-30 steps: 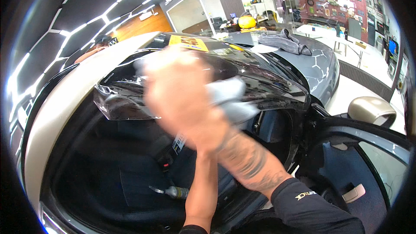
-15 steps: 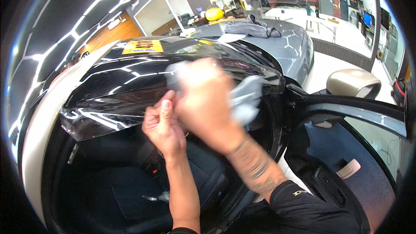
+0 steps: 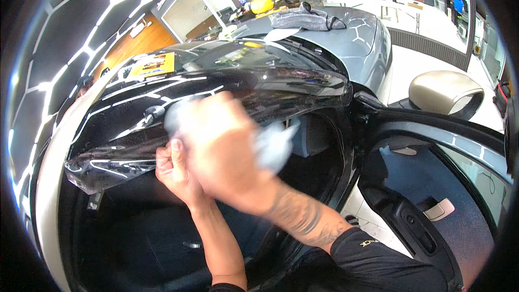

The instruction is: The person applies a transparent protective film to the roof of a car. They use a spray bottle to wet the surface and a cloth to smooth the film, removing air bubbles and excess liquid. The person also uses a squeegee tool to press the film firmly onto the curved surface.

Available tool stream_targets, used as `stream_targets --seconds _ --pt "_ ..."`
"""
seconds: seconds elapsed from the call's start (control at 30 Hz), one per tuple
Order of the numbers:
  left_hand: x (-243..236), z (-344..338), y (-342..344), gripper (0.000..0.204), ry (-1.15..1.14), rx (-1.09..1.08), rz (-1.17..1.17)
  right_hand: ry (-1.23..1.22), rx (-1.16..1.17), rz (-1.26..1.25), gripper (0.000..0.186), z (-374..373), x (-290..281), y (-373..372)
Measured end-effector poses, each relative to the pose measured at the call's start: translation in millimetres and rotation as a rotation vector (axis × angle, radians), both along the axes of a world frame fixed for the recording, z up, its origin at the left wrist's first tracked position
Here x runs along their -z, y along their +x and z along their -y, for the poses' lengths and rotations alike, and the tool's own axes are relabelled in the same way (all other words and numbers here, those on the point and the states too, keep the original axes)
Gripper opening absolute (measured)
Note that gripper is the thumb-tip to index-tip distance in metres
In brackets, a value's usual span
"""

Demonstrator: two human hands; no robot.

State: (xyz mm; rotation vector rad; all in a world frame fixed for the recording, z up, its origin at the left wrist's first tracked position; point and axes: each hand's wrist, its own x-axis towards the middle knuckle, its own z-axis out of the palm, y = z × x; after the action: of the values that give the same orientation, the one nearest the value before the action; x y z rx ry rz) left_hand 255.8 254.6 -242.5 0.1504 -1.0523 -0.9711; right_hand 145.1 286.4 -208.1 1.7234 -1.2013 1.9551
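Glossy black film [image 3: 121, 143] lies along the top of the car, above the open door, its loose edge drooping at the left. My left hand [image 3: 178, 176] is closed in a pinch at the film's lower edge, thumb up. My right hand [image 3: 221, 151], smeared by motion, crosses in front of it. A pale blue-grey cloth [image 3: 274, 143] is bunched in that right hand and sticks out on both sides of the fist, against or just over the film. The right fingers partly hide the film behind them.
The open car door [image 3: 416, 227] spreads at the right, below a beige side mirror [image 3: 446, 93]. The dark car interior [image 3: 140, 238] lies under my forearms. A grey car [image 3: 346, 32] with a dark grey towel [image 3: 305, 20] on it stands beyond.
Both hands have shifted left and a little down along the film's edge, the cloth moving with the right hand. The view has also shifted slightly.
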Motion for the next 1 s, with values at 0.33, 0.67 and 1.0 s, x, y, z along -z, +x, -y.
stream_targets --seconds 0.33,0.67,1.0 --pt "-16 -12 2 0.008 0.023 -0.312 0.207 0.168 -0.149 0.066 0.02 59 5 -123" --pt "-33 -15 10 0.008 -0.027 -0.42 -0.102 -0.05 -0.017 -0.163 0.026 34 -33 -18" --pt "-32 -10 18 0.008 -0.026 -0.278 -0.115 -0.005 -0.075 -0.122 0.02 29 -45 5"
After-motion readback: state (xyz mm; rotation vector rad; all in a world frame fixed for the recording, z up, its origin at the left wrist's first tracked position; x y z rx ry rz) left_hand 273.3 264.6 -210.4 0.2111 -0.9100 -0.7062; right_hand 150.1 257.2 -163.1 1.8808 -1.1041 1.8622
